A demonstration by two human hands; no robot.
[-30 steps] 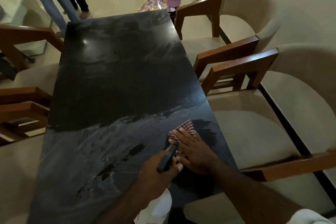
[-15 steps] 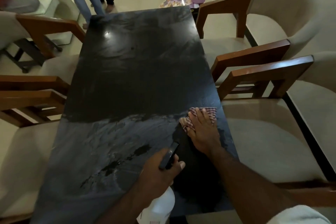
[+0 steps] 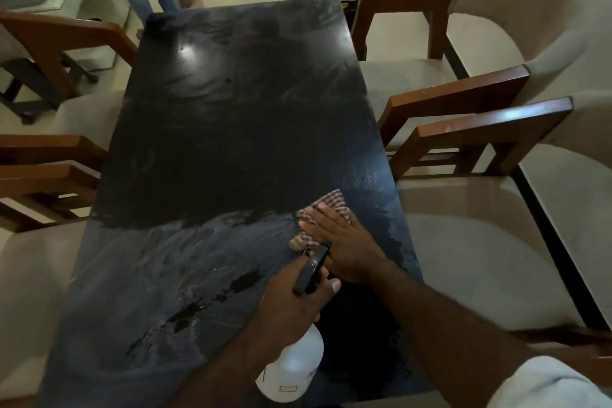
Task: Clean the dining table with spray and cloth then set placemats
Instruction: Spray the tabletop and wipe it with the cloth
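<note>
The checked cloth (image 3: 328,204) lies near the worktop's (image 3: 231,116) right edge, mostly hidden under the right hand (image 3: 344,242), whose straight fingers (image 3: 326,220) press together flat on it. Since the earlier frame, cloth and hand have shifted inward from that edge. The left hand (image 3: 291,305), fingers curled round and hiding its neck, holds the spray bottle (image 3: 294,371) over the near edge, long axis near-to-far, black nozzle (image 3: 313,267) pointing to the far end; its label is illegible.
</note>
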